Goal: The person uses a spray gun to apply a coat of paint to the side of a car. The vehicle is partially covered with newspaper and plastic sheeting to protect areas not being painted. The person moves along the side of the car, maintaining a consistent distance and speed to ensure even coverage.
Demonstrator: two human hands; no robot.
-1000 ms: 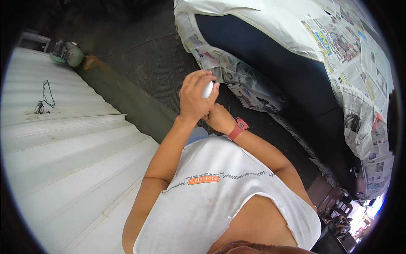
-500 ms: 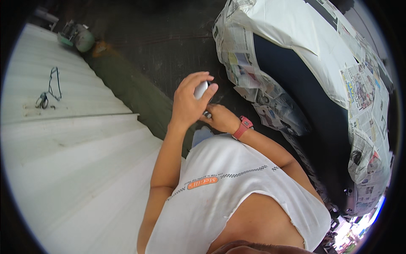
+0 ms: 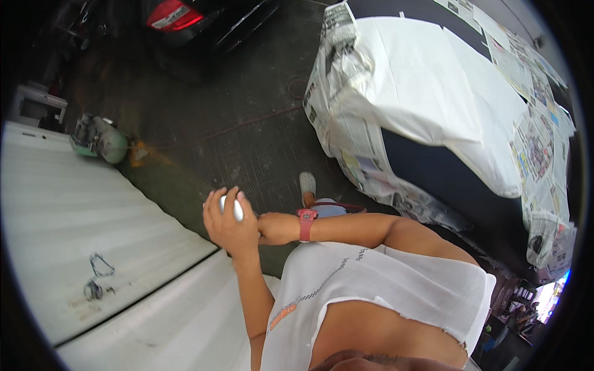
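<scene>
- The left hand [image 3: 228, 227] is wrapped around a small white cylinder [image 3: 236, 210], perhaps a can; its fingers curl over the top and front.
- Only the upper part of the cylinder shows between the fingers. Its long axis runs roughly upright in the picture, top end pointing away from the person's chest, tilted slightly to the left.
- The cylinder sits in front of the chest, above the dark floor [image 3: 247, 136] and just beside the edge of the white panel [image 3: 93, 204].
- The right hand [image 3: 275, 227] is clenched into a loose fist, its knuckles touching the left hand's heel; whether it holds anything cannot be told.
- A red watch [image 3: 306, 224] sits on the right wrist.
- To the right stands a car [image 3: 433, 105] masked with white sheet and newspaper, well apart from the hands.
- A green tank [image 3: 99, 139] lies on the floor at the left, near the panel's far edge.
</scene>
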